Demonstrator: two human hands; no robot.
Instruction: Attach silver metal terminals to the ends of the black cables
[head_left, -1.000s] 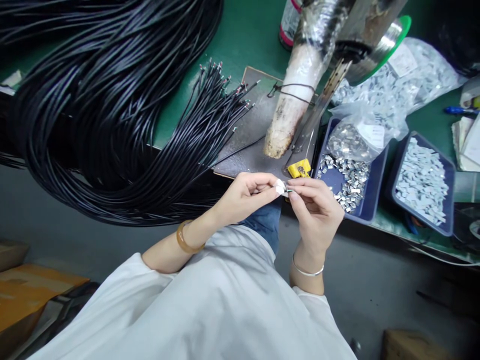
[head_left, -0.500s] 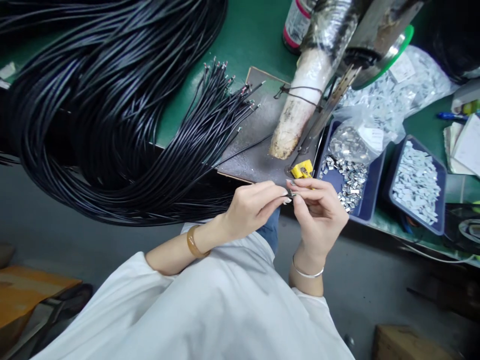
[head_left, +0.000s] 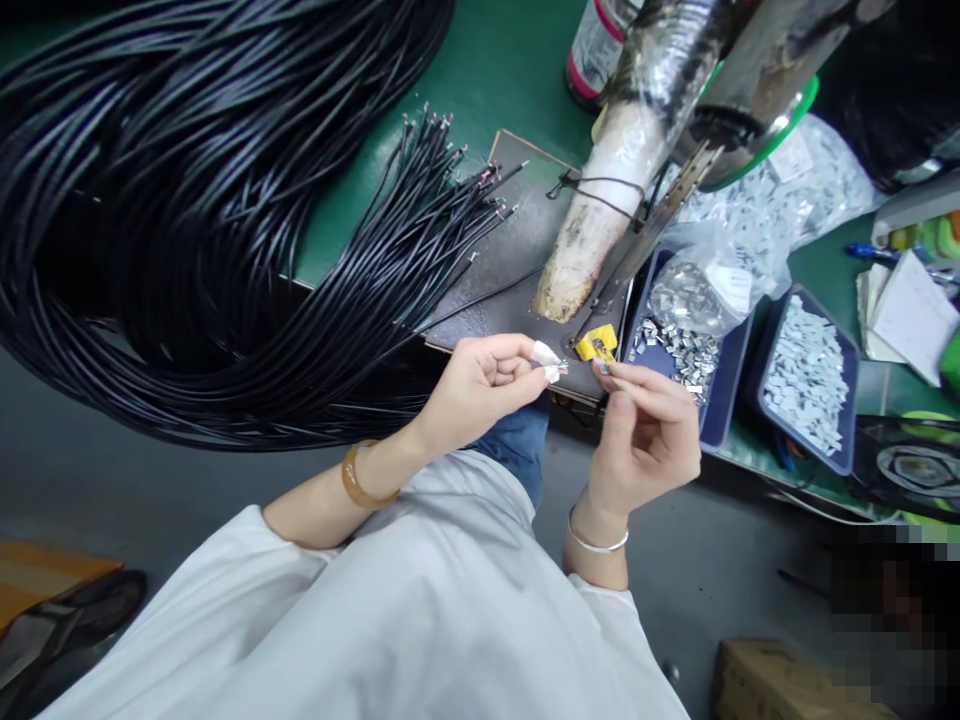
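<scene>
My left hand (head_left: pixel 484 390), with white wrapping on the thumb and index fingertips, pinches a cable end (head_left: pixel 563 367) whose fine coloured wires stick out past the fingertips. To its right, my right hand (head_left: pixel 649 430) holds a small shiny metal piece (head_left: pixel 603 369) between thumb and fingers. A short gap separates the two hands. Just beyond them lies a yellow block (head_left: pixel 597 343) at the foot of a metal arm. Left of my hands spreads a bundle of black cables (head_left: pixel 390 250), their stripped ends showing coloured wire tips.
A blue tray (head_left: pixel 718 400) holds small metal pieces, with another tray (head_left: pixel 846 452) of pale flat pieces beside it. Plastic bags (head_left: pixel 795 200) lie behind them. A white, plastic-wrapped tube (head_left: pixel 600 190) slants down over the brown board (head_left: pixel 487 315). A cardboard box (head_left: pixel 772 680) stands on the floor.
My hands, together before, have moved apart. The left has shifted left with the cable end, while the right keeps a small metal piece. The view has shifted slightly.
</scene>
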